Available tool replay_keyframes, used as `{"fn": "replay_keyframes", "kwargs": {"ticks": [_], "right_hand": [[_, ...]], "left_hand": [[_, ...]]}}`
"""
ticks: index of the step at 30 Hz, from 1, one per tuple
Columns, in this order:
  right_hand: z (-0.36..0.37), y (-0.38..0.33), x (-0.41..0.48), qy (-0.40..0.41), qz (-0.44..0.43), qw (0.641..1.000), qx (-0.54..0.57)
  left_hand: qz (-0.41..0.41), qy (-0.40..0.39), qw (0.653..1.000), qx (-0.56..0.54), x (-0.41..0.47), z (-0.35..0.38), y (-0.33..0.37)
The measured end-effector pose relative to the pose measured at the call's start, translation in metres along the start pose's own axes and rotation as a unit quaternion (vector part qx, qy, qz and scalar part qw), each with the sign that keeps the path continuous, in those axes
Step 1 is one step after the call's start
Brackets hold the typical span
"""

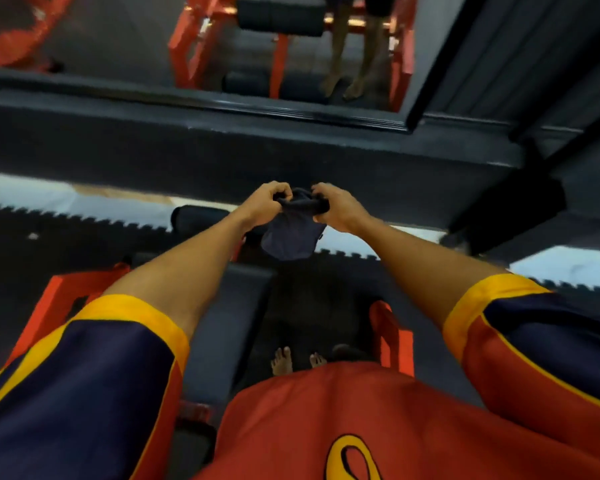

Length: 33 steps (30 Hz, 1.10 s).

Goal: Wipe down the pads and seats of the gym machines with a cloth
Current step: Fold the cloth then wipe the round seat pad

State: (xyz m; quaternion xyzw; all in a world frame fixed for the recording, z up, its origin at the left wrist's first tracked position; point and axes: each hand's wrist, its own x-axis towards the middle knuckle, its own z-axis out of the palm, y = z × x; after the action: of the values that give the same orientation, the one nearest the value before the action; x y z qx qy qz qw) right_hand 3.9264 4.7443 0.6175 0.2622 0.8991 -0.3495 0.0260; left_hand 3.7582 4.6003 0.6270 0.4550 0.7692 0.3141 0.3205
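A dark blue cloth (pixel 291 237) hangs in the air in front of me, bunched along its top edge. My left hand (pixel 267 202) pinches its left corner and my right hand (pixel 336 206) pinches its right corner. Below my arms lies a dark grey padded seat (pixel 236 306) on an orange machine frame (pixel 63 296). A black roller pad (pixel 198 216) shows past my left forearm. The cloth is held above the pads and touches none of them.
A wall mirror (pixel 222 46) ahead reflects the orange machine, its black pads and a person's bare legs. A dark ledge (pixel 222 150) runs below it. Black interlocking floor mats (pixel 66 233) cover the ground, and my bare feet (pixel 291 362) stand beside an orange frame post (pixel 392 334).
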Motion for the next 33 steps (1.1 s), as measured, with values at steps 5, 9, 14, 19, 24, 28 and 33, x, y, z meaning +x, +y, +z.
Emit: {"fn": "replay_keyframes", "kwargs": {"ticks": [5, 9, 14, 19, 24, 28, 33], "right_hand": [[-0.031, 0.057, -0.048, 0.058, 0.131, 0.989, 0.016], [-0.067, 0.107, -0.082, 0.105, 0.207, 0.973, 0.012], [-0.125, 0.172, -0.126, 0.158, 0.276, 0.948, 0.002], [-0.185, 0.214, -0.195, 0.238, 0.34, 0.91, 0.014], [-0.245, 0.24, -0.257, 0.322, 0.419, 0.849, 0.009], [-0.292, 0.252, -0.3, 0.369, 0.474, 0.799, 0.009], [-0.35, 0.258, -0.346, 0.428, 0.536, 0.728, -0.009]], "left_hand": [[0.077, -0.06, 0.989, 0.109, 0.064, 0.049, 0.038], [0.197, -0.169, 0.94, 0.223, 0.116, 0.092, 0.097], [0.292, -0.203, 0.9, 0.251, 0.173, 0.153, 0.186], [0.357, -0.22, 0.871, 0.255, 0.217, 0.214, 0.278], [0.436, -0.23, 0.84, 0.226, 0.232, 0.266, 0.384], [0.482, -0.244, 0.814, 0.214, 0.246, 0.3, 0.469], [0.566, -0.257, 0.755, 0.21, 0.261, 0.33, 0.567]]}}
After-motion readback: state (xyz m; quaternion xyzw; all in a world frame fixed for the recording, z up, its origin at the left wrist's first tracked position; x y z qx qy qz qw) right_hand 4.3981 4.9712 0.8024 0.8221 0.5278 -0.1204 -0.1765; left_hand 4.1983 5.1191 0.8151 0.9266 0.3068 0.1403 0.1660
